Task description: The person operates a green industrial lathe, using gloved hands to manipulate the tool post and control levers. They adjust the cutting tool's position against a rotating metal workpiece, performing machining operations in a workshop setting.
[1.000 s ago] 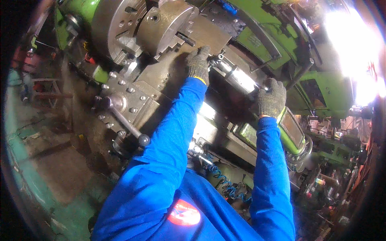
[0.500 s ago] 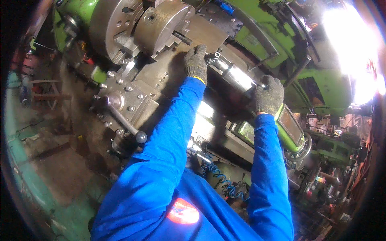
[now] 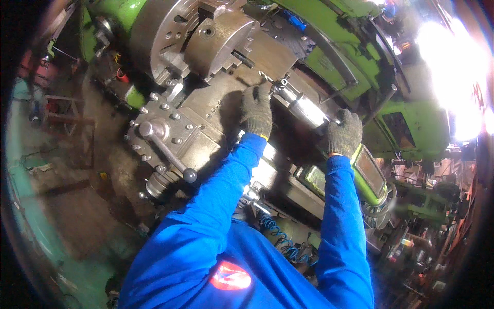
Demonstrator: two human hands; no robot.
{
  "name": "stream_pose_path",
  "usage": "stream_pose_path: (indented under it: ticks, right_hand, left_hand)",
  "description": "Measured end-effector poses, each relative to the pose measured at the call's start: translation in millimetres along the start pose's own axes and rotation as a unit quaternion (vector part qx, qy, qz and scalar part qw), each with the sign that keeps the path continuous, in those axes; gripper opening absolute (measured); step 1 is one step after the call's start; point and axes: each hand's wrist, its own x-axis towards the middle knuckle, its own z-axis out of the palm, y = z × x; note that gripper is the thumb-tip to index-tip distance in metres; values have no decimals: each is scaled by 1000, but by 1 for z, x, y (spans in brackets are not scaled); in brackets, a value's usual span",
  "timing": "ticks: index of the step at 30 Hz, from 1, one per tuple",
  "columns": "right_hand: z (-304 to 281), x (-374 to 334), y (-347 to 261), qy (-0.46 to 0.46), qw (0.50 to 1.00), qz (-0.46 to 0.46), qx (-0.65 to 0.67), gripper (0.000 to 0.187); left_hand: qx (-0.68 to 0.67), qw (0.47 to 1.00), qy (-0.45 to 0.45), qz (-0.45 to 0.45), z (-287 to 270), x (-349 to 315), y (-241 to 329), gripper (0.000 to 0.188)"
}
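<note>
A slim drill bit (image 3: 265,76) sticks out of the drill chuck (image 3: 283,91) on the bright tailstock quill (image 3: 307,110) of a metal lathe. Beside that drill chuck, on its near side, is my left hand (image 3: 256,110) in a dark knitted glove. Its fingers curl downward, and whatever they may hold is hidden. My right hand (image 3: 344,133), gloved alike, is closed round a small metal lever at the rear end of the quill. Most of that lever is covered by the glove. The drill bit points toward the big lathe chuck (image 3: 218,41).
Left of my arms sits the tool post (image 3: 159,129) with its ball-ended handle (image 3: 189,175). The green tailstock body (image 3: 371,175) and a handwheel (image 3: 383,208) are at the right. A coiled blue hose (image 3: 278,229) hangs below. A rod (image 3: 381,105) sticks up behind my right hand.
My left hand has drawn back toward me from in front of the drill chuck, uncovering the drill bit. My right hand keeps its place on the lever. The whole view has shifted slightly.
</note>
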Motion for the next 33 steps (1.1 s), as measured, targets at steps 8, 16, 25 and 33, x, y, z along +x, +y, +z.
stream_pose_path:
  ticks: [8, 16, 25, 33]
  right_hand:
    - [2, 2, -2, 4, 1000, -5, -15, 24]
    - [-3, 2, -6, -4, 1000, 12, -5, 21]
    - [-4, 2, -8, 6, 1000, 6, 7, 19]
    - [-1, 0, -6, 4, 1000, 2, 2, 20]
  left_hand:
    - [-115, 992, 34, 46, 4, -5, -7, 43]
    - [124, 992, -20, 23, 8, -5, -2, 35]
    - [215, 970, 40, 108, 39, -1, -23, 51]
    - [-571, 731, -175, -331, 10, 13, 6, 34]
